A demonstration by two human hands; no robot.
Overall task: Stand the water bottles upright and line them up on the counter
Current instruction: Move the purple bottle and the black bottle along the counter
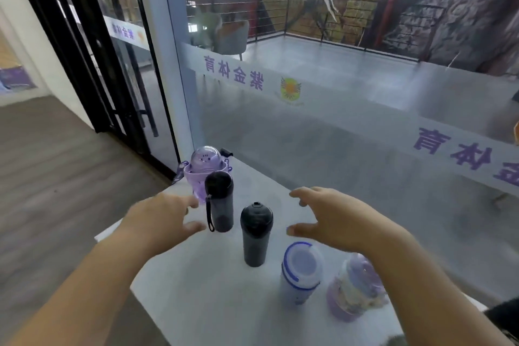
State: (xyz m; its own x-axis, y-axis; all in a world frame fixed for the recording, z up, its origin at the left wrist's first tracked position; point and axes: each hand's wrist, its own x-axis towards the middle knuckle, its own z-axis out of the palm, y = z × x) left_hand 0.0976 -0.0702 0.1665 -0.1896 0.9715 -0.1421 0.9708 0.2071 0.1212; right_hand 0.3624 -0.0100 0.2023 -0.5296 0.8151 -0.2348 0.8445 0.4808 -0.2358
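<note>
– Left hand point(163, 219) is spread wide and holds nothing. Its thumb sits just beside the strap bottle point(220, 199), and I can't tell whether it touches.

– Why park it there?

– My guess is to nudge that one into line. Going left to right, the purple bottle point(206, 168) with the domed lid stands at the far left corner of the counter point(196, 298). The strap bottle is just in front of it and overlaps it from my camera, so I can't say if they touch. Next is the black bottle point(256, 233), apart from both and nearer the middle. Then come the blue-rimmed bottle point(302, 270) and the lilac bottle point(356, 286), close together toward the near right end, by the edge that runs along the glass wall point(337, 135).

– All standing?

– All five are upright, caps up, so I judge that part done. They run on a slant from the far left corner to the near right end, roughly following the glass. The gaps look uneven, so I'd say the spacing needs work.

– And the other hand?

– Right hand point(331, 219) hovers open with its fingers loosely curved and grips nothing. It hangs above the counter between the black bottle and the blue-rimmed bottle. I read the two hands as bracketing the dark bottles, ready to shift them. Tall, narrow bottles tip easily, so I'd push low on the body.
</note>
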